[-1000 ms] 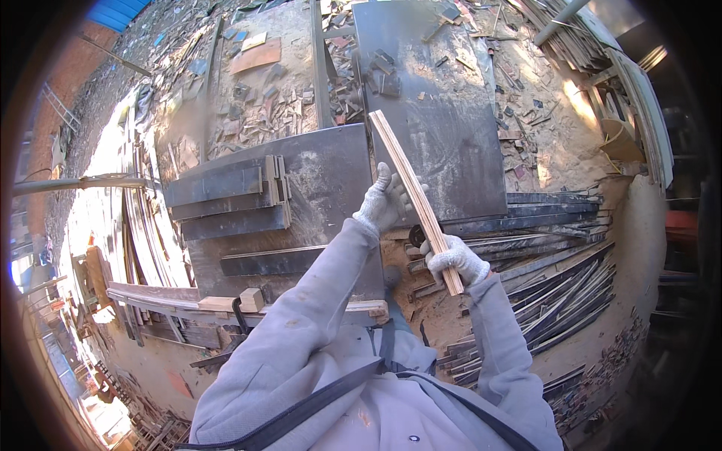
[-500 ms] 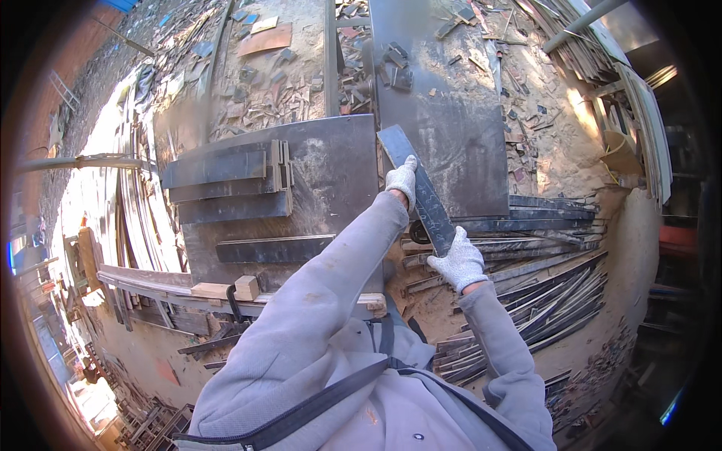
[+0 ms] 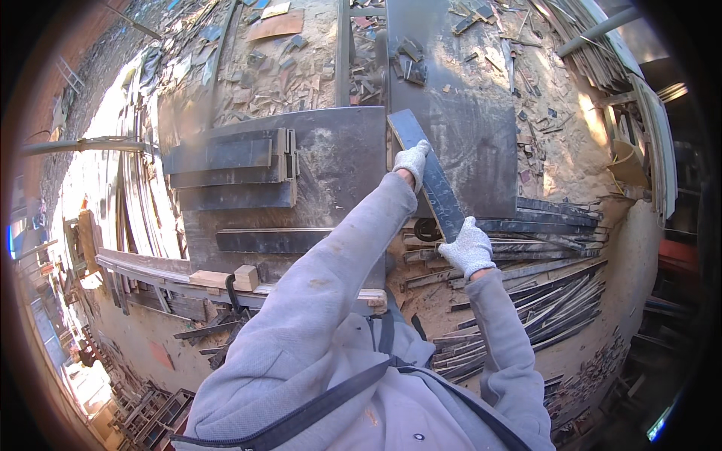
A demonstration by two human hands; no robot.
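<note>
Dusty dark flat surface (image 3: 481, 150). Long dark-faced rectangular wood board (image 3: 439, 188) slants over its left edge. Left white-gloved hand (image 3: 411, 158): fingers closed round far half; right white-gloved hand (image 3: 469, 249): fingers gripping near end. Best: even grip, no twist.

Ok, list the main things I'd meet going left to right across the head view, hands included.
Grey round pole → stack of dark-faced wooden strips → left hand in a white knit glove → right hand in a white knit glove → curved tan sheet.
</note>
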